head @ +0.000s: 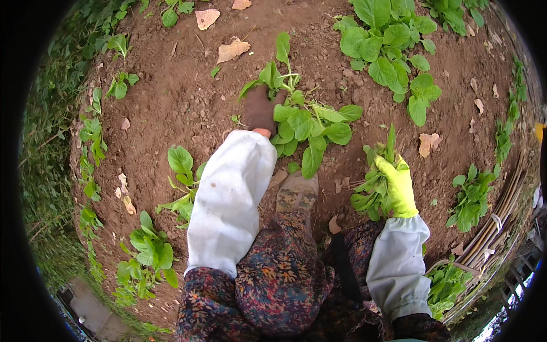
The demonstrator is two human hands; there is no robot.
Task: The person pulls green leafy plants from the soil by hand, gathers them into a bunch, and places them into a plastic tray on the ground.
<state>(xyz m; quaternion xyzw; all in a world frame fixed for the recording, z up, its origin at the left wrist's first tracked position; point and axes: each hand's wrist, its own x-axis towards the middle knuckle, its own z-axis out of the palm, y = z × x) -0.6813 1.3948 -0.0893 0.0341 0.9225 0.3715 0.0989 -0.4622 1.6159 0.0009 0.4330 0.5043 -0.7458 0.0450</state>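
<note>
My left hand [261, 107], in a dark brown glove and white sleeve cover, reaches into a clump of leafy green plants [301, 124] at the middle; its fingers are partly behind leaves and stems, so whether they grip cannot be told. In a bright yellow glove, my right hand [397, 184] is closed around a bunch of picked leafy greens [374, 192], to the right of the clump and above the soil. A camouflage-patterned shoe [298, 192] stands on the soil just below the clump.
More leafy plants grow at the upper right [386, 47], left [149, 248] and far right [472, 199]. Dry leaves [233, 50] lie scattered on brown soil. Bundled canes [502, 213] curve along the right edge, beside a pile of greens [446, 286] at the lower right.
</note>
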